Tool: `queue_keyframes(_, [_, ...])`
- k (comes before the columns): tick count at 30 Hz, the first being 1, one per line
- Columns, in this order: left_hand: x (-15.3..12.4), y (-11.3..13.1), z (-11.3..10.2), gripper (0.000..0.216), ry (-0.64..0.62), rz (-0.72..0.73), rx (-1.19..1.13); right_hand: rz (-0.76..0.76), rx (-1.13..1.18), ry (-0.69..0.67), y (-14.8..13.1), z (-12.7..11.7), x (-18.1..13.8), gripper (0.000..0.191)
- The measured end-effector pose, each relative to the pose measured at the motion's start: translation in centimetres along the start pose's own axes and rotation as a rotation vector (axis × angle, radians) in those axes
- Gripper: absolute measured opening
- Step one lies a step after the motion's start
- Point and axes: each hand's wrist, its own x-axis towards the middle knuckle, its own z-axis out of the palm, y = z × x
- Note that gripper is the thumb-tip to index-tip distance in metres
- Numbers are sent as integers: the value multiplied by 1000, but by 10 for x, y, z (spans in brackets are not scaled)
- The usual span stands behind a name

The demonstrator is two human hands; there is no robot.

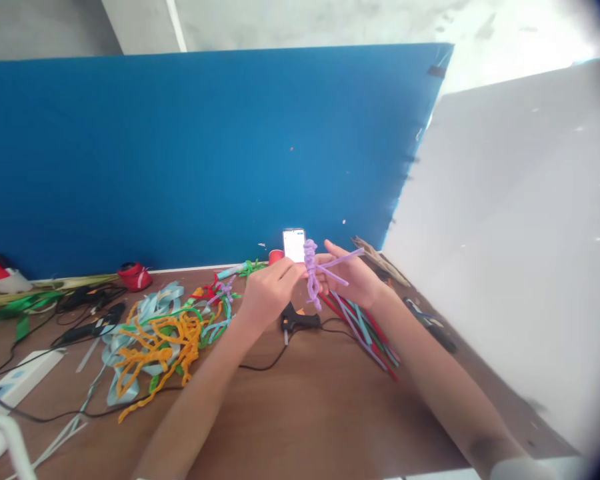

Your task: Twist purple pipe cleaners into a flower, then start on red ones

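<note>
My left hand point(270, 291) and my right hand point(353, 277) meet above the brown table point(300, 407), both closed on a twisted purple pipe-cleaner shape point(311, 273). The left fingers pinch its coiled middle. The right hand holds its loose straight ends, which stick out to the upper right. A black glue gun point(300, 321) lies on the table just below my hands. A bundle of straight red, blue and purple pipe cleaners point(367, 330) lies under my right wrist.
A tangle of orange, light-blue and green pipe cleaners and ribbon point(157, 337) lies to the left. A phone point(294, 244) and a red cup point(276, 256) stand against the blue partition point(190, 153). Black cables point(80, 313), a white power strip point(23, 377) and a white board point(510, 220) border the table.
</note>
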Motion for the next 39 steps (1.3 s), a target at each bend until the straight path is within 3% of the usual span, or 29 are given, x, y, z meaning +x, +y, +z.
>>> queue_keyframes(4, [-4, -6, 5, 12, -53, 63, 55, -74, -136, -46, 4, -6, -3, 30])
queue_keyframes(10, [-6, -6, 8, 22, -118, 30, 47, -207, -330, -31, 6, -6, -2, 28])
queue_keyframes(15, [1, 5, 4, 26, -120, -297, -288, -462, -718, 94, 2, -1, -8, 23])
queue_keyframes(18, [6, 10, -1, 29, -189, -548, -615, -634, -988, 134, 0, 1, -12, 24])
queue_keyframes(21, [9, 11, -3, 34, -254, -706, -866, -762, -1275, 133, 1, 3, -15, 25])
queue_keyframes(25, [8, 12, 3, 36, -182, -778, -862, -867, -1653, 209, 2, 5, -17, 24])
queue_keyframes(29, [7, 13, 6, 29, -93, -714, -641, -891, -1792, 304, 3, 6, -16, 25])
queue_keyframes(36, [6, 9, 0, 31, 133, -785, -617, -1097, -1651, 632, 10, 12, -18, 31])
queue_keyframes(39, [5, 5, -2, 28, 207, -782, -610, -1215, -1564, 680, 15, 19, -22, 34])
